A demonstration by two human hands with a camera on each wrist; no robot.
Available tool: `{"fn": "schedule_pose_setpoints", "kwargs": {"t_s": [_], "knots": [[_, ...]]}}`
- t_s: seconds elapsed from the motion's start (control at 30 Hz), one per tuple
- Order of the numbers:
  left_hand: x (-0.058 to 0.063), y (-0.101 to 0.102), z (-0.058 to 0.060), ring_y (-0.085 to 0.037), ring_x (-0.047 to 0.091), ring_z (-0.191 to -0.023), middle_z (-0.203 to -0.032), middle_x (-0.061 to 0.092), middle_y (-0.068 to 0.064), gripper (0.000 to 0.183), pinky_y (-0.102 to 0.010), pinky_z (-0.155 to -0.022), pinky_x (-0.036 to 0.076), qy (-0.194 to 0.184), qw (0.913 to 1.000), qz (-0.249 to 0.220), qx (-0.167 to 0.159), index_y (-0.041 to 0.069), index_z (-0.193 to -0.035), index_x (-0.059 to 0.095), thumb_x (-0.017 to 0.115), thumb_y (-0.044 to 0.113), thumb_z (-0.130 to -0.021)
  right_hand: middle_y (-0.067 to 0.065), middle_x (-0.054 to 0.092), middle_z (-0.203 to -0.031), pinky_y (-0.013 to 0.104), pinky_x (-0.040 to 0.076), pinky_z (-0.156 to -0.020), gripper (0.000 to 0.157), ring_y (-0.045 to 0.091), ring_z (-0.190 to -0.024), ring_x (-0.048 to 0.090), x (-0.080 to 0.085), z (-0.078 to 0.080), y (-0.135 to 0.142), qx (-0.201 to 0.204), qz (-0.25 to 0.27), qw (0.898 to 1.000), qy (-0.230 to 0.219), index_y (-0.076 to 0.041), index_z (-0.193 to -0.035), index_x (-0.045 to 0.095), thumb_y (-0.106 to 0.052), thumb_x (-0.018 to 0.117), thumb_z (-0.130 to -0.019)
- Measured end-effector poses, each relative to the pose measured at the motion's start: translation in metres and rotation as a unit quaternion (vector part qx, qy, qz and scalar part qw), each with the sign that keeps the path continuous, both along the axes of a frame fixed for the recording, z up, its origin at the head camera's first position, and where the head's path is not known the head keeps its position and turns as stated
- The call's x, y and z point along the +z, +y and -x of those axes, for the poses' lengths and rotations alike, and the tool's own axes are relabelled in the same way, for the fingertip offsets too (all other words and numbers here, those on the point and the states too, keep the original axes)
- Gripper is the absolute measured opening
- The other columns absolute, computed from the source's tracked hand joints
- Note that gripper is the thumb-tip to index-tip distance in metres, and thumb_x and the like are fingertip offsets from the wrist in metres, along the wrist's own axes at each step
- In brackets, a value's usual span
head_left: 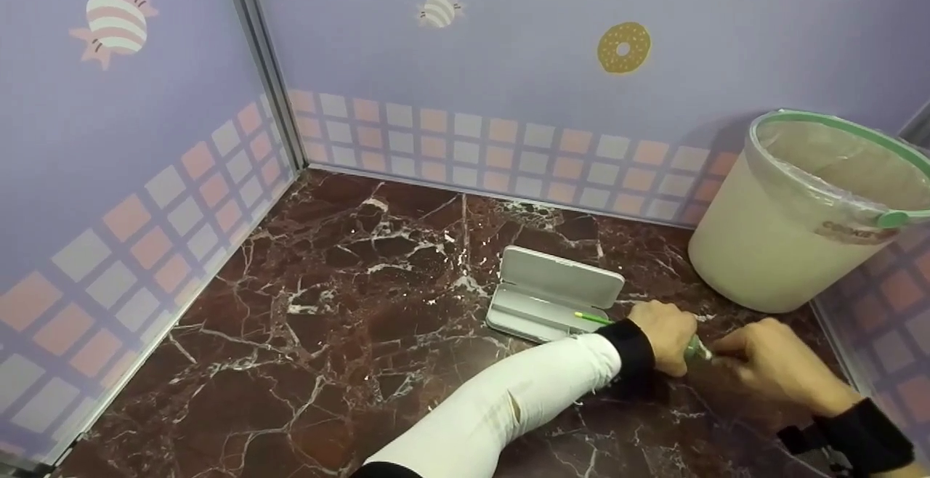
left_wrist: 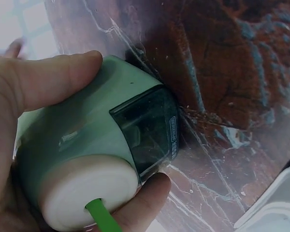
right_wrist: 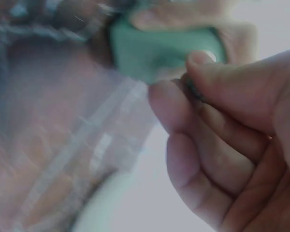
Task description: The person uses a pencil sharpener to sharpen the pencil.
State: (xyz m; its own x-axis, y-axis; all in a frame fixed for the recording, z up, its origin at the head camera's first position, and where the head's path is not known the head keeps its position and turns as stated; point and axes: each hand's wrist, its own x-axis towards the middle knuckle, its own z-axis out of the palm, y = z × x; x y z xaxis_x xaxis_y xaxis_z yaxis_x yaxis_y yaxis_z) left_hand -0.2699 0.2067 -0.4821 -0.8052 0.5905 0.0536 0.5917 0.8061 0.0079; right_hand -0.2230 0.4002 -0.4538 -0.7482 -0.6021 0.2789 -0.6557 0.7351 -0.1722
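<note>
My left hand (head_left: 662, 334) grips a green pencil sharpener (left_wrist: 82, 130) with a dark see-through shavings drawer (left_wrist: 147, 130). A green pencil (left_wrist: 102, 216) sticks into the hole of its round white front; the pencil's other end juts out past the wrist in the head view. On the sharpener's other side, my right hand (head_left: 781, 362) pinches a small dark piece (right_wrist: 193, 91) between thumb and forefinger, seemingly the crank handle. Blur and the fingers hide most of that piece. Beside the left wrist, an open white pencil case (head_left: 559, 278) lies on the marbled table.
A cream bucket (head_left: 770, 245) with a green rim and a clear plastic liner stands at the back right. Patterned purple panels (head_left: 465, 64) wall in the back and sides. Small white specks (head_left: 432, 301) dot the dark red marbled tabletop (head_left: 349, 362).
</note>
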Motion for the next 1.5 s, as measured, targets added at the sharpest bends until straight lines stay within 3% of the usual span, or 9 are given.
{"fn": "schedule_pose_setpoints", "kwargs": {"t_s": [0.2,0.4,0.63,1.0,1.27,1.4,1.5], "knots": [[0.001,0.001,0.003,-0.011,0.078,-0.09,-0.096,0.08,0.015,0.029,-0.033,-0.071,0.063,-0.011,0.9999,-0.007,-0.002,0.036,-0.09,0.071,0.093,0.05,-0.077,-0.017,0.083,-0.082,0.03,0.057,-0.062,0.029,-0.003,-0.069,0.068,0.02,0.003,-0.003,-0.026,-0.035,0.999,-0.007,-0.026,-0.09,0.09,-0.003,0.094,-0.072],[0.003,-0.005,0.002,-0.011,0.078,-0.092,-0.098,0.08,0.015,0.032,-0.033,-0.074,0.064,-0.007,0.9998,-0.002,-0.019,0.034,-0.095,0.069,0.093,0.049,-0.078,-0.02,0.08,-0.079,0.026,0.049,-0.059,0.024,-0.008,-0.066,0.06,0.022,0.005,-0.005,-0.037,-0.03,0.998,-0.03,-0.029,-0.083,0.088,-0.009,0.097,-0.075],[0.001,-0.007,0.003,-0.013,0.079,-0.093,-0.101,0.081,0.013,0.034,-0.033,-0.076,0.064,-0.017,0.9995,-0.007,-0.024,0.034,-0.1,0.071,0.093,0.047,-0.078,-0.025,0.07,-0.07,0.027,0.044,-0.057,0.027,-0.005,-0.062,0.051,0.023,0.005,-0.009,-0.044,-0.049,0.998,-0.021,-0.031,-0.073,0.081,-0.008,0.095,-0.071],[-0.001,-0.004,0.006,-0.013,0.078,-0.092,-0.101,0.08,0.014,0.034,-0.033,-0.074,0.063,-0.009,0.9997,0.003,-0.025,0.034,-0.105,0.072,0.091,0.046,-0.079,-0.02,0.075,-0.074,0.032,0.051,-0.058,0.027,0.002,-0.065,0.063,0.027,0.002,-0.01,-0.073,-0.064,0.995,-0.015,-0.032,-0.076,0.082,-0.008,0.096,-0.073],[0.002,-0.009,0.009,-0.013,0.078,-0.094,-0.103,0.079,0.014,0.036,-0.032,-0.078,0.064,-0.005,0.9991,0.005,-0.042,0.033,-0.109,0.071,0.09,0.045,-0.08,-0.014,0.069,-0.069,0.038,0.048,-0.054,0.028,0.009,-0.06,0.061,0.026,0.002,-0.014,-0.078,-0.076,0.994,0.025,-0.029,-0.071,0.075,-0.012,0.095,-0.079],[0.001,-0.009,0.01,-0.012,0.076,-0.093,-0.102,0.077,0.015,0.039,-0.032,-0.078,0.064,-0.002,0.9983,0.02,-0.055,0.033,-0.11,0.069,0.09,0.046,-0.08,-0.006,0.074,-0.071,0.048,0.054,-0.054,0.02,0.022,-0.061,0.068,0.021,0.008,-0.016,-0.089,-0.062,0.993,0.056,-0.023,-0.075,0.079,-0.017,0.097,-0.081],[-0.001,-0.008,0.011,-0.012,0.075,-0.092,-0.102,0.076,0.016,0.041,-0.031,-0.077,0.064,0.001,0.998,0.03,-0.055,0.034,-0.111,0.068,0.09,0.048,-0.08,-0.003,0.073,-0.069,0.055,0.055,-0.055,0.021,0.027,-0.06,0.068,0.012,0.019,-0.017,-0.102,-0.052,0.992,0.061,-0.02,-0.071,0.076,-0.013,0.096,-0.077]]}}
